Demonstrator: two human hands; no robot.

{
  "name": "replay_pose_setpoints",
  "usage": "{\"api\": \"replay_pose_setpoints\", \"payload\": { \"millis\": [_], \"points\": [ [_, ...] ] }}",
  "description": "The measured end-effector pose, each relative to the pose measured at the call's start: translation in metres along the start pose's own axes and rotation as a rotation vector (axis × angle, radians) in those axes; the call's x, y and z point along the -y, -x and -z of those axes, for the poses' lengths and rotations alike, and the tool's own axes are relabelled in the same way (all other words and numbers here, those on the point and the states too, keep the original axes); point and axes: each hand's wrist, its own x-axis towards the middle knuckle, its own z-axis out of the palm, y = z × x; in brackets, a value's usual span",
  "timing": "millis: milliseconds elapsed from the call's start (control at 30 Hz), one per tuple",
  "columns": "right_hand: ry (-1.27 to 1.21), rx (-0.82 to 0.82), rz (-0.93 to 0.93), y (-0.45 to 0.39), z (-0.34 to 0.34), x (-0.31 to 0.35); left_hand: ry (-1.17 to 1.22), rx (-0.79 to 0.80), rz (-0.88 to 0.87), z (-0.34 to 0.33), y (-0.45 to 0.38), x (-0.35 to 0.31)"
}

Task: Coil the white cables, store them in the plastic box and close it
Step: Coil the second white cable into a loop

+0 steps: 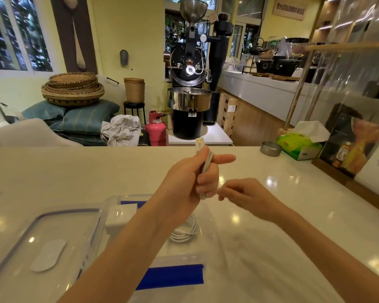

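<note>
Above the open plastic box (101,217), the left hand (184,178) grips one folded white cable (206,169), its USB plug poking up past the thumb; the right hand (247,196), loosely curled and holding nothing, sits just beside the bundle's lower end. Coiling looks nearly finished; next, lower it in. One coiled cable (185,231) and one white adapter (120,216) already lie inside, one lid (42,243) alongside
</note>
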Motion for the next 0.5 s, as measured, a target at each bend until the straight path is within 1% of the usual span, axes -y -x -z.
{"api": "replay_pose_setpoints", "payload": {
  "millis": [100, 200, 367, 500],
  "points": [
    [-0.102, -0.020, -0.027, -0.008, 0.020, 0.007, -0.040, 0.066, 0.031, 0.001, 0.003, 0.004],
    [-0.182, -0.009, -0.004, -0.011, 0.037, 0.020, -0.110, 0.103, 0.069, 0.002, 0.005, 0.011],
    [-0.252, -0.003, 0.011, -0.007, 0.048, 0.040, -0.198, 0.017, 0.100, 0.005, 0.005, 0.019],
    [-0.236, -0.012, 0.047, -0.001, 0.041, 0.050, -0.231, -0.030, 0.094, 0.008, 0.003, 0.020]
  ]
}}
